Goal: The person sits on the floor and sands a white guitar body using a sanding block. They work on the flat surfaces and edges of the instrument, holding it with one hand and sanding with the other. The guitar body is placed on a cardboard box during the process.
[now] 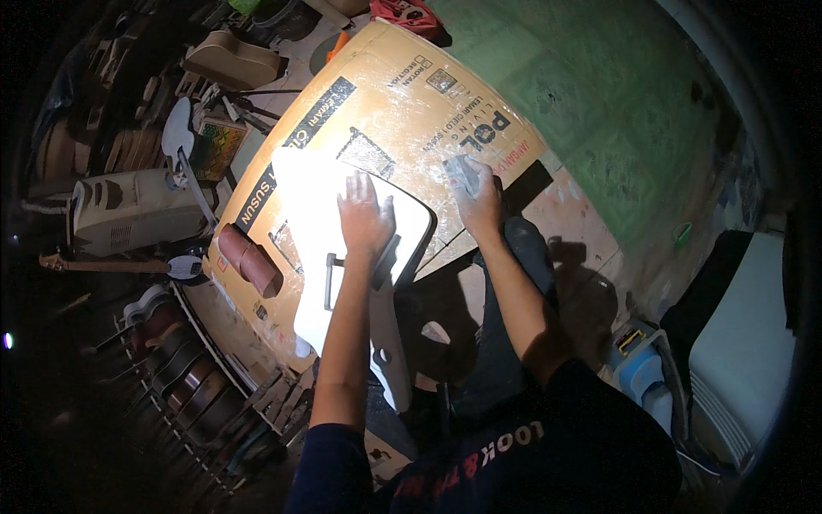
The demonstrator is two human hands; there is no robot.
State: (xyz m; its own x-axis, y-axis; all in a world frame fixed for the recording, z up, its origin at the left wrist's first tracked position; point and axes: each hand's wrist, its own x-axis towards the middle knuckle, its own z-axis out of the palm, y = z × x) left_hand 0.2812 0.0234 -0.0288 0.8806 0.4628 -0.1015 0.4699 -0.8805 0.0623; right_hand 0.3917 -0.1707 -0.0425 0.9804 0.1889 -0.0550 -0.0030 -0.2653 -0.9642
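Note:
A white guitar body (308,214) lies at a slant on a cardboard sheet, its upper part washed out by bright light. My left hand (364,218) rests flat on it, fingers stretched out and holding nothing. A dark, narrow slot-like outline (330,283) shows on its face beside my left wrist. To the right of the body, my right hand (481,201) is closed on a folded piece of grey sandpaper (462,174), held over the cardboard and apart from the guitar body. The underside of the sandpaper is hidden.
The printed cardboard (411,111) spreads under the work. A reddish-brown curled sheet (248,259) lies at its left edge. Several guitar bodies stand in a rack (188,385) at lower left. A green floor covering (591,111) extends at right, with a pale blue-white panel (745,343) near the lower right.

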